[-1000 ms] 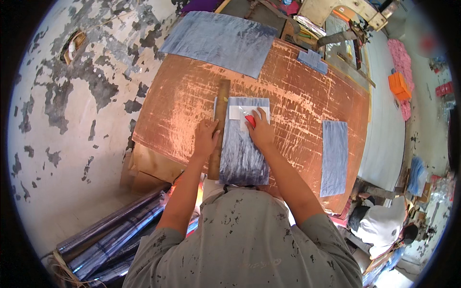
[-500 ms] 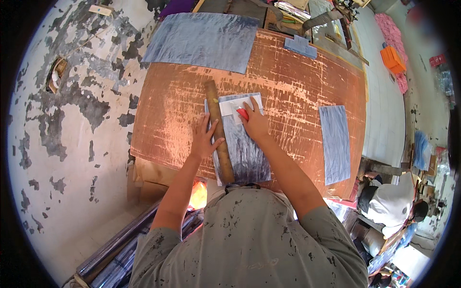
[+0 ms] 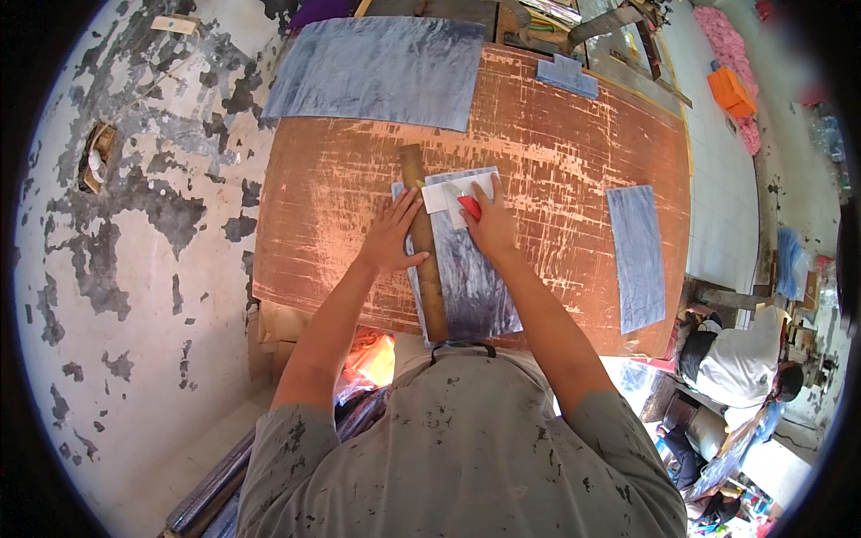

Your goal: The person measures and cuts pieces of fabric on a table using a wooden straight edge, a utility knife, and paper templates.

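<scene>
A long brown wooden strip lies lengthwise over grey-blue streaked sheet material at the table's near edge. My left hand rests flat along the strip's left side, fingers stretched and fingertips on it. A white rectangular piece covers the far part of the sheet, right against the strip. Over this piece, my right hand is closed around a small red-handled tool with a pale flat end; its exact kind is unclear. Some right fingers reach onto the white piece.
The scratched brown table carries a large streaked sheet at the far left, a narrow one at right and small cut pieces at the far edge. A peeling wall stands left. Another person is at the right.
My left hand has slid farther along the strip, toward the white piece. The strip, sheet and right hand appear slightly shifted right, along with the whole view.
</scene>
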Motion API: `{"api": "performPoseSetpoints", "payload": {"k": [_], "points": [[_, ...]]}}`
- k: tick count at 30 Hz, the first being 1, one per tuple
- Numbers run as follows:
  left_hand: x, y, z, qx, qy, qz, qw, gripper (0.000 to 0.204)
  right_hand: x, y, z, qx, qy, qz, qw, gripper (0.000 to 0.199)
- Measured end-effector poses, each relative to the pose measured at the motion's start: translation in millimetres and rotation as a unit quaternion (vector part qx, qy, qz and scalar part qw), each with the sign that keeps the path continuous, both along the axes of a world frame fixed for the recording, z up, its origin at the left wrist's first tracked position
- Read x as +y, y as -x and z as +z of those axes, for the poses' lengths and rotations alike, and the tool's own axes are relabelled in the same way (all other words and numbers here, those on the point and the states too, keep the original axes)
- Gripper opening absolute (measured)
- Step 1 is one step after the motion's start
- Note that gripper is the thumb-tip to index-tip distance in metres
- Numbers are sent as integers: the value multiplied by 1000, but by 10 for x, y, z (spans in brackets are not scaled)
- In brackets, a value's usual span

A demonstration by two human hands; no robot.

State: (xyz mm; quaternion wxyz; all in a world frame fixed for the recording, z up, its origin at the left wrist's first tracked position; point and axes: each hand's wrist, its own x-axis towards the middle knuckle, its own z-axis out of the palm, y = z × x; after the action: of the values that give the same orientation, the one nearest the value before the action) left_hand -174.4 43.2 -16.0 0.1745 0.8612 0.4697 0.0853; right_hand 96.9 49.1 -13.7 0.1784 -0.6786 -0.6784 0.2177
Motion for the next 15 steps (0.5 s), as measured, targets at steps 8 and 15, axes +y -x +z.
{"api": "performPoseSetpoints", "payload": {"k": [8,15], "points": [[74,58,-164,-45,-35,-21,998,129,5,11,-19,-26,11,-20,999,70],[92,70,-180,-46,-31,-17,998,128,3,6,-74,-17,-26,-17,999,68]]}}
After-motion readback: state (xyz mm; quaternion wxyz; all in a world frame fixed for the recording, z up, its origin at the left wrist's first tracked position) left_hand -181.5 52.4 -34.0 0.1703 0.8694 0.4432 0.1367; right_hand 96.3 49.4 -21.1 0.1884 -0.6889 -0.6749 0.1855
